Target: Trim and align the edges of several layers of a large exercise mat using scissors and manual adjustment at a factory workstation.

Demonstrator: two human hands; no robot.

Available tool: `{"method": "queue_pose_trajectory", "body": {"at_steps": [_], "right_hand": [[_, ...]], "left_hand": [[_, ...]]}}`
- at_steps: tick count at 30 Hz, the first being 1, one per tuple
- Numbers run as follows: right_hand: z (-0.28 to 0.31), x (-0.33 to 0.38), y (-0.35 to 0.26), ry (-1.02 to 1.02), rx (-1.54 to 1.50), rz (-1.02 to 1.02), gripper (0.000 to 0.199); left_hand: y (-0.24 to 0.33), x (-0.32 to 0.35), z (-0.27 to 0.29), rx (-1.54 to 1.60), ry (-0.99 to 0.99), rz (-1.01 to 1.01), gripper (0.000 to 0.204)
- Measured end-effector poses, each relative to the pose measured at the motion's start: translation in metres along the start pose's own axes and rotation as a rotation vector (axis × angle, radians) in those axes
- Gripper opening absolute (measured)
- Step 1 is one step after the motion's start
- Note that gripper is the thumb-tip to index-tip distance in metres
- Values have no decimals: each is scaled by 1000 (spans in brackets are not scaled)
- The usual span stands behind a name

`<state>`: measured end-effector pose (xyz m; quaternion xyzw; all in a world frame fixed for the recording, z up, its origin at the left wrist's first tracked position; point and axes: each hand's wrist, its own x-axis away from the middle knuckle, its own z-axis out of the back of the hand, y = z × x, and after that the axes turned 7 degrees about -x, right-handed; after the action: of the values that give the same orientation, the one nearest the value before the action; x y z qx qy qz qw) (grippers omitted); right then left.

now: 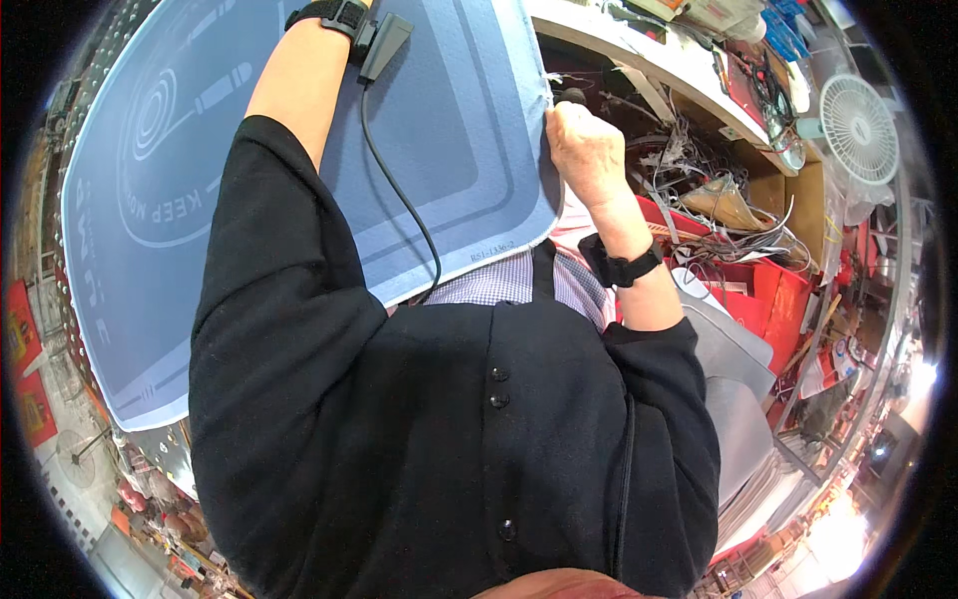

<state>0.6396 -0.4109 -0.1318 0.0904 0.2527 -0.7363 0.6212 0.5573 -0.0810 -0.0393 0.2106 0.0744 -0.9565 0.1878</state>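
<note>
A large blue-grey mat with pale printed figures and a light border lies in front of me and reaches over my lap. My right hand is closed in a fist at the mat's right edge, with the thumb side against the border; its fingertips are hidden. Just past the fist shows a small dark rounded thing, and loose white threads stick out from the edge there. My left arm stretches across the mat to the top of the view, where the hand is cut off. A black cable hangs from the device at that wrist.
To the right, a red bin overflows with tangled strips and scraps. A cluttered table edge runs above it. A white fan stands at the far right. Beside my right arm is a grey padded seat.
</note>
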Motion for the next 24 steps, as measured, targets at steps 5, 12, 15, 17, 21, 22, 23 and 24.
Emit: {"method": "queue_pose_trajectory", "body": {"at_steps": [5, 12, 15, 17, 21, 22, 23, 24], "right_hand": [[26, 56, 144, -142, 424, -188, 11], [27, 34, 52, -54, -538, -458, 33], [9, 4, -9, -16, -117, -144, 32], [-3, -1, -5, -57, -12, -64, 22], [11, -7, -3, -151, 137, 155, 6], [15, -8, -1, -133, 120, 204, 2], [24, -8, -3, -123, 82, 190, 5], [30, -9, -4, -111, 49, 176, 8]], "left_hand": [[3, -4, 2, 63, 31, -19, 46], [0, -8, 1, 54, -8, -39, 47], [-2, -2, -1, 40, 1, -2, 47], [-8, -1, -4, 67, 69, -31, 47], [-1, -1, 0, 69, 22, 20, 48], [-4, -1, 0, 53, -1, 17, 49], [-7, 0, -1, 36, -25, 13, 50], [-7, 1, -1, 39, -22, 15, 50]]}}
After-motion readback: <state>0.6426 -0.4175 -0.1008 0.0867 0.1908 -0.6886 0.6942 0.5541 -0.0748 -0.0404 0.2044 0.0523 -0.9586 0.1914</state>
